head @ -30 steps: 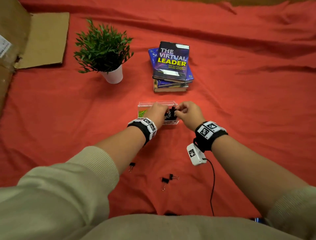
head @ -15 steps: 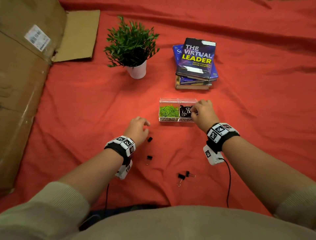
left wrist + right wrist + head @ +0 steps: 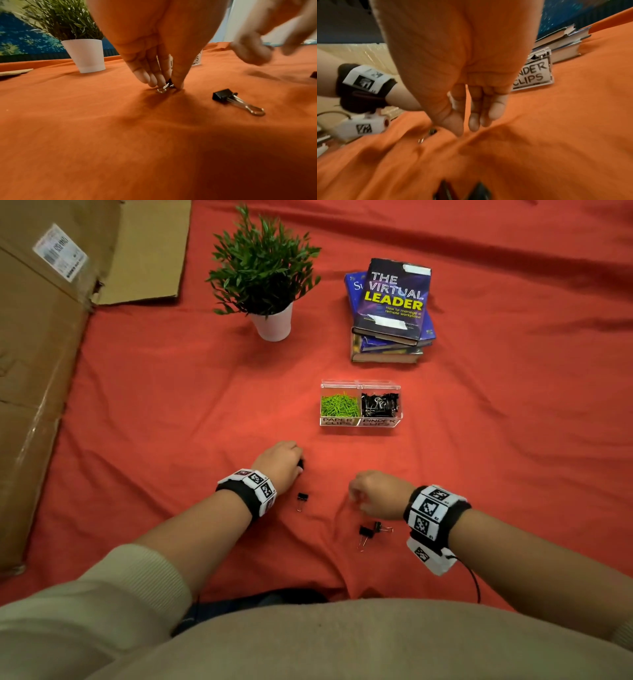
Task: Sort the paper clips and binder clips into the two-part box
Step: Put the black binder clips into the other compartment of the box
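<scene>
The clear two-part box (image 3: pixel 360 422) stands on the red cloth, with green paper clips (image 3: pixel 339 405) in its left part and black binder clips (image 3: pixel 379 405) in its right part. My left hand (image 3: pixel 281 463) (image 3: pixel 169 83) pinches a black binder clip (image 3: pixel 169 84) against the cloth. A second binder clip (image 3: pixel 301 500) (image 3: pixel 237 100) lies just beside that hand. My right hand (image 3: pixel 375 494) (image 3: pixel 467 121) hovers with fingers relaxed and holds nothing. Two more binder clips (image 3: pixel 371 531) lie on the cloth right below it.
A potted plant (image 3: pixel 265 278) and a stack of books (image 3: pixel 390 309) stand behind the box. Flattened cardboard (image 3: pixel 44 344) covers the left side. A cable (image 3: pixel 474 580) hangs from my right wrist.
Both hands left the box and came back toward me. The left hand dropped onto a loose binder clip and pinched it; the right hand moved down-left over the pair of clips.
</scene>
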`<action>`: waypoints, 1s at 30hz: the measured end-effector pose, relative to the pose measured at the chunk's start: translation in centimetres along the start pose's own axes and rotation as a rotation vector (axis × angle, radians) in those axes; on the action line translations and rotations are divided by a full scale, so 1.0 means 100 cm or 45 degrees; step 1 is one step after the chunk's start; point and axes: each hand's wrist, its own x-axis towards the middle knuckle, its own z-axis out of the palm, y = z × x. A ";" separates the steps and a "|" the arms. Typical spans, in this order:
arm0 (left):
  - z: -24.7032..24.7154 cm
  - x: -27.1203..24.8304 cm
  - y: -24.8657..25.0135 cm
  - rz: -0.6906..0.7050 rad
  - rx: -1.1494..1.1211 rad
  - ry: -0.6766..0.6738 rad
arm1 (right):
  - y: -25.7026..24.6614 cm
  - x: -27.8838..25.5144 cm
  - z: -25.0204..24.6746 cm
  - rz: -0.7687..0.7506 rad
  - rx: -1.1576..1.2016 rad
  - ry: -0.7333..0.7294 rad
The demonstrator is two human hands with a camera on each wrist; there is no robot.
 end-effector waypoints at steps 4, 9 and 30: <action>-0.001 -0.010 -0.001 0.031 -0.121 0.007 | 0.010 -0.026 0.028 0.055 -0.048 -0.086; 0.007 -0.032 0.008 0.072 -0.163 -0.049 | 0.016 -0.033 0.039 0.062 -0.041 0.034; 0.023 -0.056 0.022 0.020 -0.058 -0.157 | 0.005 -0.042 0.076 0.020 0.016 0.169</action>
